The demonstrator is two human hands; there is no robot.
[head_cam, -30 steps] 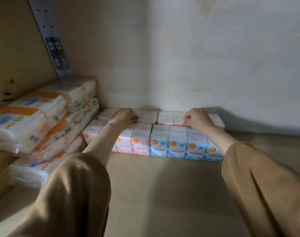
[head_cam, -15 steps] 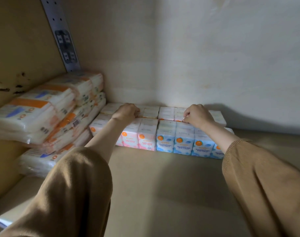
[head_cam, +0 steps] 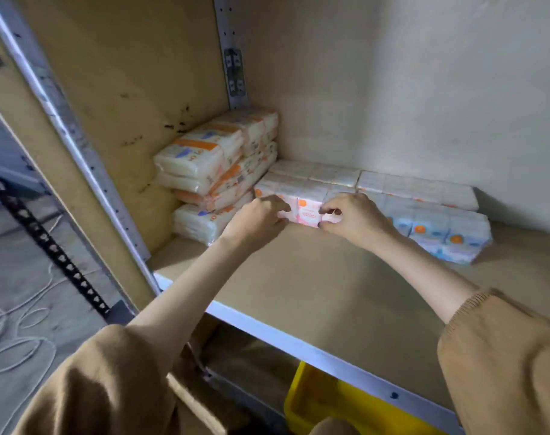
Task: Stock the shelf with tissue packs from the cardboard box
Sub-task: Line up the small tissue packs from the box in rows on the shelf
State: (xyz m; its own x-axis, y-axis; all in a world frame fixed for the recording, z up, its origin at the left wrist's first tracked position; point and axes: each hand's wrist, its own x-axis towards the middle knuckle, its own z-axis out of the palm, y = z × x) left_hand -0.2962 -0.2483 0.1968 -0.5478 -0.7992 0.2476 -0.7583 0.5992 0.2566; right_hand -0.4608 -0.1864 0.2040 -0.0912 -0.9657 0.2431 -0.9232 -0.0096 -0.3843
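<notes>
Now, on the tan wooden shelf [head_cam: 298, 277], beside a stack of clear-wrapped white tissue bundles with orange labels [head_cam: 204, 164], two rows of small pink and blue tissue packs [head_cam: 424, 211] sit by the back wall. The left hand [head_cam: 258, 215] and right hand [head_cam: 352, 218] have dropped from the back row and, close together, pinch the pink front packs [head_cam: 308, 211], probably squaring them. No cardboard box shows.

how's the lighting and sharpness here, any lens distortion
Head view: dim, uneven light, brightest on the pink tissue packs; the blue packs throw a soft shadow rightward on the back wall; the metal upright leans from wide-angle distortion; the left sleeve and pack print look soft.
</notes>
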